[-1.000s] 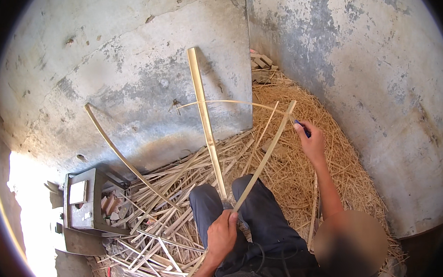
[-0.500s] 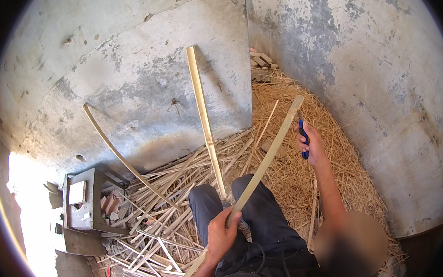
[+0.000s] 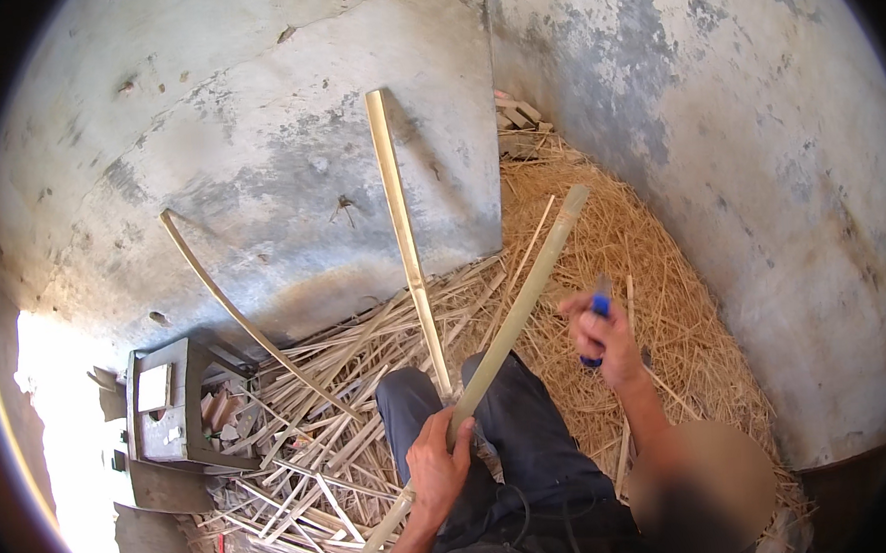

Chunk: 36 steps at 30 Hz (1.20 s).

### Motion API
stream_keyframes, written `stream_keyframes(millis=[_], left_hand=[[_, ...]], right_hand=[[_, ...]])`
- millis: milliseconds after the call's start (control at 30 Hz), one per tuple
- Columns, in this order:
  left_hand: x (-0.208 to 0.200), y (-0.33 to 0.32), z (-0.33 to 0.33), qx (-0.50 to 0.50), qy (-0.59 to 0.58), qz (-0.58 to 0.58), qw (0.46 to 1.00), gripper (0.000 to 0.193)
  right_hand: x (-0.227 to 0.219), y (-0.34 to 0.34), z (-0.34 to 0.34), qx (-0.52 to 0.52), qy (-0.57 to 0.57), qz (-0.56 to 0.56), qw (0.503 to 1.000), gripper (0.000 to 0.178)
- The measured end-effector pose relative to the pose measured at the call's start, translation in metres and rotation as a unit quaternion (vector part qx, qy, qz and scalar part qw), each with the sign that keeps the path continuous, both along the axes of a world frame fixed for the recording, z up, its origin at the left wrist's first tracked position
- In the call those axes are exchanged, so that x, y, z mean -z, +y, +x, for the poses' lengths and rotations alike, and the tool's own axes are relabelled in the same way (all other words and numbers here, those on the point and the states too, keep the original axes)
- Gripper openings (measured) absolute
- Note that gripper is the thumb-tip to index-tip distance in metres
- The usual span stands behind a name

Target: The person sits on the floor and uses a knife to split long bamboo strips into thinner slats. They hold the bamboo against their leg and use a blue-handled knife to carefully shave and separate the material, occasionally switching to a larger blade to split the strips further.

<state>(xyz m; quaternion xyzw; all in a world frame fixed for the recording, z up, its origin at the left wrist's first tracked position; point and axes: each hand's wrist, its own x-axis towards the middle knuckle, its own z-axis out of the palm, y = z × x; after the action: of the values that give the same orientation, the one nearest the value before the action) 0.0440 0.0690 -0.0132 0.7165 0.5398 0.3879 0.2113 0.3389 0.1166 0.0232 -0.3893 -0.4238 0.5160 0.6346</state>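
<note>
My left hand [image 3: 437, 463] is closed round a long split bamboo strip [image 3: 525, 302], which slants over my lap from the lower left up to the right. In my right hand [image 3: 612, 343] is a blue-handled tool [image 3: 599, 306] with a short thin metal tip. The hand is slightly blurred, and the tool's exact kind cannot be made out. It is held to the right of the strip, apart from it. Another bamboo strip [image 3: 399, 199] stands upright between my knees, its upper end near the wall.
A curved bamboo strip [image 3: 232, 308] leans on the wall [image 3: 254, 116] at left. Cut strips [image 3: 312, 454] litter the floor there. A dark wooden stool [image 3: 183, 430] lies tipped over by them. Thin shavings [image 3: 653, 265] are heaped on the right, with bricks [image 3: 520, 112] in the corner.
My right hand has come down and left with the blue-handled tool, away from the strip's top end. The strip has shifted slightly and shows more of its face.
</note>
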Motion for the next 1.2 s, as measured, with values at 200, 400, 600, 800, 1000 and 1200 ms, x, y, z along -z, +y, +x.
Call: stream_keyframes(millis=[200,400,600,800,1000,1200], left_hand=[[0.005,-0.007,-0.003,-0.002,0.018,-0.009,1.000,0.025],[0.010,-0.013,-0.008,0.014,0.036,-0.012,0.999,0.026],[0.017,-0.015,-0.023,0.022,0.030,-0.003,0.999,0.027],[0.014,-0.013,-0.031,0.030,0.041,-0.005,0.999,0.026],[0.011,-0.015,-0.034,0.031,0.062,-0.010,0.998,0.025],[0.006,-0.019,-0.028,0.043,0.061,-0.024,0.997,0.025]], right_hand=[[-0.009,0.061,0.039,0.305,-0.184,0.030,0.934,0.051],[-0.021,0.065,0.038,0.150,-0.139,-0.072,0.976,0.045],[-0.014,0.064,0.062,0.105,-0.269,-0.058,0.956,0.026],[-0.016,0.056,0.075,0.053,-0.319,-0.077,0.943,0.032],[-0.011,0.052,0.083,0.080,-0.513,-0.067,0.852,0.032],[-0.014,0.042,0.061,0.198,-0.608,-0.062,0.766,0.026]])
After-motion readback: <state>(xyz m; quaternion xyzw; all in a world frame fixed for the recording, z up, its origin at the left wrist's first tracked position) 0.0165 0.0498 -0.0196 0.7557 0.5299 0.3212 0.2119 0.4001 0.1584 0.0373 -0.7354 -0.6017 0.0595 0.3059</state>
